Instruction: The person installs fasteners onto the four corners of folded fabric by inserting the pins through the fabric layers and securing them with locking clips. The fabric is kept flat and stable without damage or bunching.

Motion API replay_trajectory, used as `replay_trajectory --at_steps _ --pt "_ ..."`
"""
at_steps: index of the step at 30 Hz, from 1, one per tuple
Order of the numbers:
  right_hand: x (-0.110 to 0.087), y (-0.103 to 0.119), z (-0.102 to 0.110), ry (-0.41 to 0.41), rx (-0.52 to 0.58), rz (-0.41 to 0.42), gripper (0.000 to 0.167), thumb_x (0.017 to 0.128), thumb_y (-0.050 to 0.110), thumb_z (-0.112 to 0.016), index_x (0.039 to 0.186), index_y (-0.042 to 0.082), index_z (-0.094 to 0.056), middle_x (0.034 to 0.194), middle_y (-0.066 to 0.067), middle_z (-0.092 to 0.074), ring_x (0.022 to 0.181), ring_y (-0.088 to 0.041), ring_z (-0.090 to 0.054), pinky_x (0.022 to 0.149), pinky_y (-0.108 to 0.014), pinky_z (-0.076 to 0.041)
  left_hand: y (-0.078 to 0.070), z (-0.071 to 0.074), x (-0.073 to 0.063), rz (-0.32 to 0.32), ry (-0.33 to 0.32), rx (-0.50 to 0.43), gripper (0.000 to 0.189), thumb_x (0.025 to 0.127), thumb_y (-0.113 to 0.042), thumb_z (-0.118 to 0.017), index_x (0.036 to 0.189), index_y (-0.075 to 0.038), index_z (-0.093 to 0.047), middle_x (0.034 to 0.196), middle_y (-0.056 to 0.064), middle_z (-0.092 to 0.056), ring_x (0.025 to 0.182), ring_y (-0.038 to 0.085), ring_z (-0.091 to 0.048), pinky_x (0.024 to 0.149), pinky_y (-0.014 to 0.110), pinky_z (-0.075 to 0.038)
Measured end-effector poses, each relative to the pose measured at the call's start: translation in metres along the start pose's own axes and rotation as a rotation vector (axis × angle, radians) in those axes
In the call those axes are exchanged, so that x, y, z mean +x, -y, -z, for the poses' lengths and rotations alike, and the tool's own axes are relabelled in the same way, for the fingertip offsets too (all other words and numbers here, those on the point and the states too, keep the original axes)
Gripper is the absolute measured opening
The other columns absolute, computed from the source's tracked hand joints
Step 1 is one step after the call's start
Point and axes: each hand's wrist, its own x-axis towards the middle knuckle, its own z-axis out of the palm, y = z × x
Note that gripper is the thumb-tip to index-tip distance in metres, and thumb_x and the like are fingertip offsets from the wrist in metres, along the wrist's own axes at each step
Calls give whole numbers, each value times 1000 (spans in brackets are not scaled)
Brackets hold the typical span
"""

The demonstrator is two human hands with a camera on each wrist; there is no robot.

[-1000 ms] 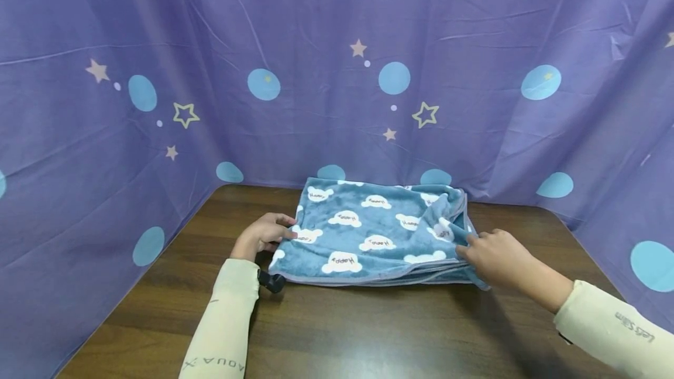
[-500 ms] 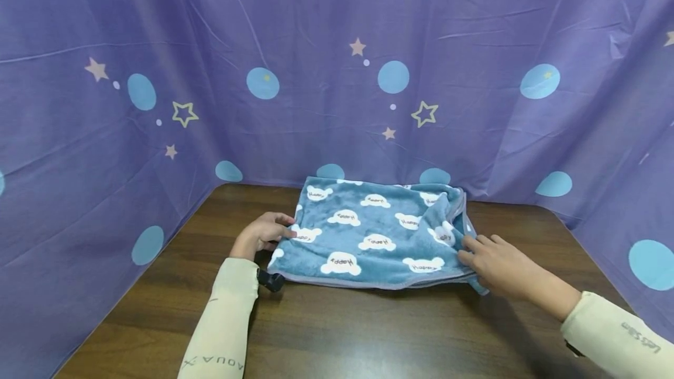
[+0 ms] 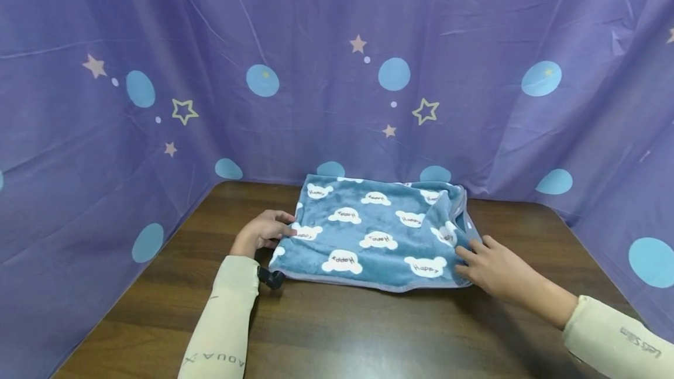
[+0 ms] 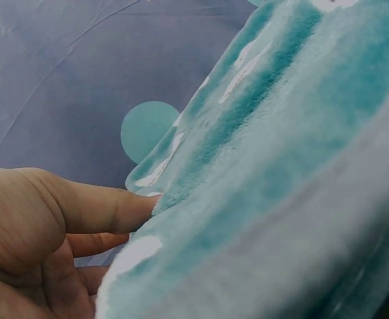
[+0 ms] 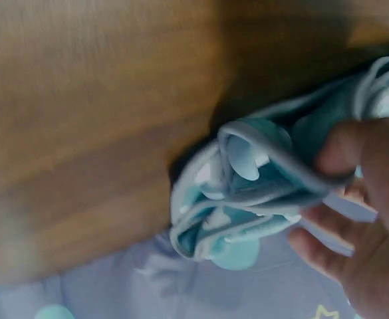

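Note:
A folded blue fleece blanket with white bear-head shapes lettered "Happy" and a grey hem lies on the table. At its left edge my left hand holds the cloth, thumb on top; the left wrist view shows the thumb pressing a dent into the fleece, other fingers partly hidden behind. My right hand holds the blanket's right edge near the front corner. In the right wrist view the thumb lies against the hem, with fingers on its other side. Several loose, gaping layers show there.
The dark wooden table extends in front of the blanket and to both sides. A purple curtain with stars and blue dots encloses the back and sides. A small black device sits at my left wrist.
My right hand has drawn the top layer's front right corner toward me, so its front hem covers the lower layers. The left hand stays in place.

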Motion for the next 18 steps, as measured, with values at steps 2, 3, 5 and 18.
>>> replay_trajectory --at_steps 2,3,5,18 --pt "-5 6 -3 27 77 -16 32 71 16 -88 90 19 -62 94 -2 -49 74 -21 -45 59 -36 -39 0 0 0 -2 9 0 49 93 -10 -75 138 -3 -58 143 19 -51 119 35 -54 85 44 -55" --pt "-7 8 -5 34 122 -25 36 69 14 -89 93 19 -62 95 -1 -49 74 -20 -45 59 -36 -41 0 -1 1 -2 9 0 49 92 -9 -75 138 -3 -58 143 19 -52 118 35 -54 84 43 -56" --pt "-10 10 -8 28 197 -41 45 67 7 -87 104 17 -62 100 -1 -52 77 -19 -49 60 -37 -46 -1 0 1 0 1 -1 49 92 -9 -75 138 -4 -59 142 18 -52 117 34 -55 84 42 -56" --pt "-33 -9 -21 106 351 -187 82 61 -19 -84 134 10 -60 122 -8 -58 91 -25 -55 62 -38 -51 1 0 1 9 -14 7 49 92 -10 -76 137 -5 -59 138 17 -55 114 32 -55 80 40 -55"
